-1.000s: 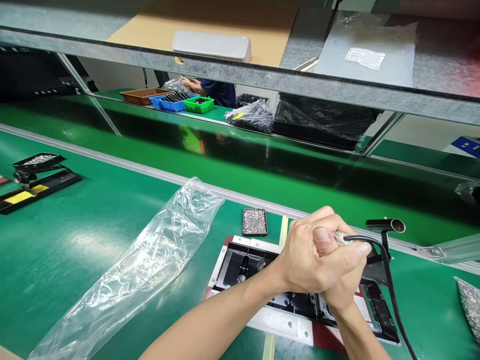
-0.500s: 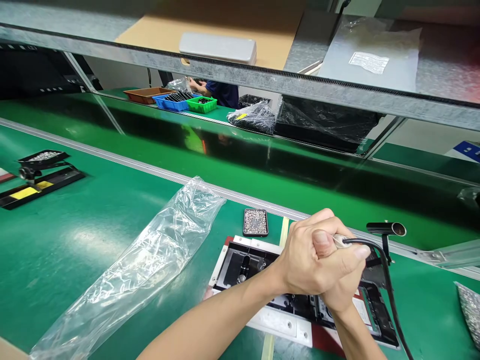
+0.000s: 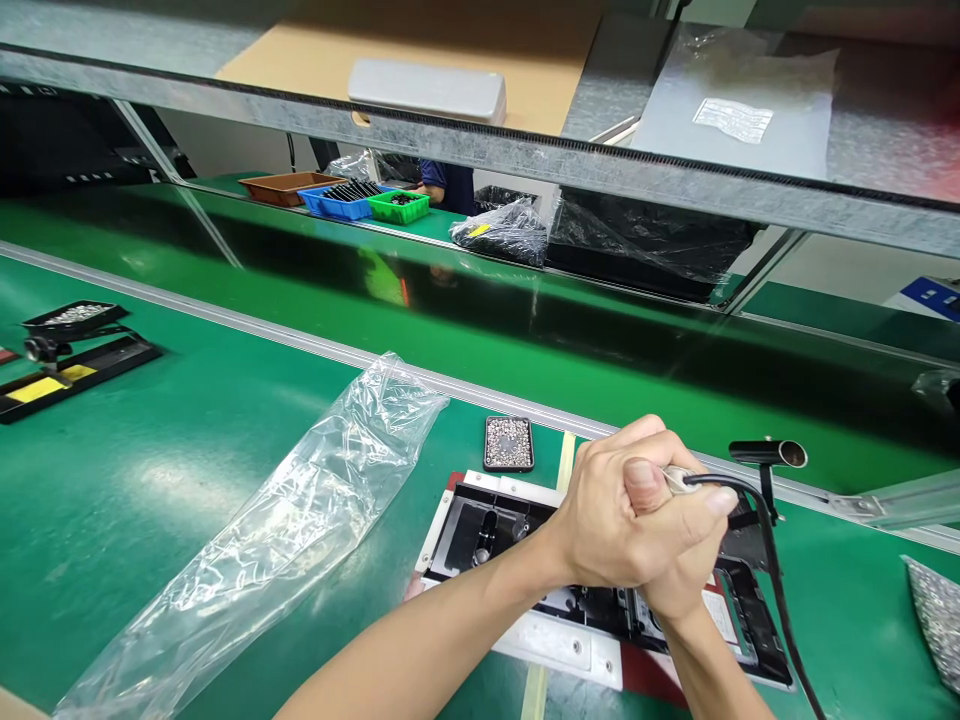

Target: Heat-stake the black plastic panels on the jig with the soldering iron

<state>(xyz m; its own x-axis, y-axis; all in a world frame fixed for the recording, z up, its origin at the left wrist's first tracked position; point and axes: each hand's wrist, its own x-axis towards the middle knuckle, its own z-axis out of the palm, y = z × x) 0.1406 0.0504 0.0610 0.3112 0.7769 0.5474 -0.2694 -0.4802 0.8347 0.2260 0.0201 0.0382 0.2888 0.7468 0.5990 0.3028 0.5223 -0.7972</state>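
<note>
My left hand [image 3: 604, 510] and my right hand [image 3: 679, 585] are clasped together, fingers wrapped around a corded electric screwdriver. Only the pale cord end of the screwdriver [image 3: 681, 480] shows between the thumbs; its body and tip are hidden by the hands. A black cable [image 3: 772, 560] curves from it down past my right wrist. Beneath the hands, a black plastic housing [image 3: 461, 530] with fitted parts lies in a fixture with white edge blocks [image 3: 544, 635]. Behind the fixture sits a small black tray of screws [image 3: 508, 443].
A clear plastic bag [image 3: 300, 510] stretches across the green bench left of the fixture. A black tube holder [image 3: 769, 454] stands at right, near a bag of small metal parts [image 3: 934, 610]. A metal shelf [image 3: 450, 140] spans overhead. Across the bench are coloured bins [image 3: 337, 205] and a person's arm [image 3: 433, 185].
The view has shifted slightly, moving the scene a little left. Both hands keep the same grip over the housing. The person across the bench has moved their hands.
</note>
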